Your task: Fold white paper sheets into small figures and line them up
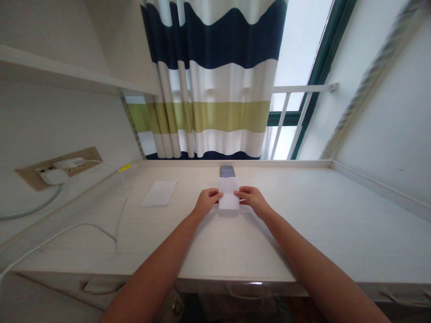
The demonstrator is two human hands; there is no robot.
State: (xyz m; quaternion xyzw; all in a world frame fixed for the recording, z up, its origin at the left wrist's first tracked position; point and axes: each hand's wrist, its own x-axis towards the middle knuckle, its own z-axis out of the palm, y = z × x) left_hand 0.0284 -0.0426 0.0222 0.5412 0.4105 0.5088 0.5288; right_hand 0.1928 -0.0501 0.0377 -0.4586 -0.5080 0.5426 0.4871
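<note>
A small white sheet of paper (229, 194) stands nearly upright over the middle of the pale desk (303, 233). My left hand (205, 202) pinches its left edge and my right hand (253, 200) pinches its right edge, both with fingers closed. Just behind the sheet a dark phone (226, 171) lies flat near the desk's back edge. A second white sheet (159, 194) lies flat on the desk to the left of my hands.
A wall socket panel (43, 172) with a white plug sits at the left, its white cable (114, 224) looping over the desk's left side. A striped curtain (215, 89) and window rail (303, 88) stand behind. A shelf (67, 74) juts out upper left.
</note>
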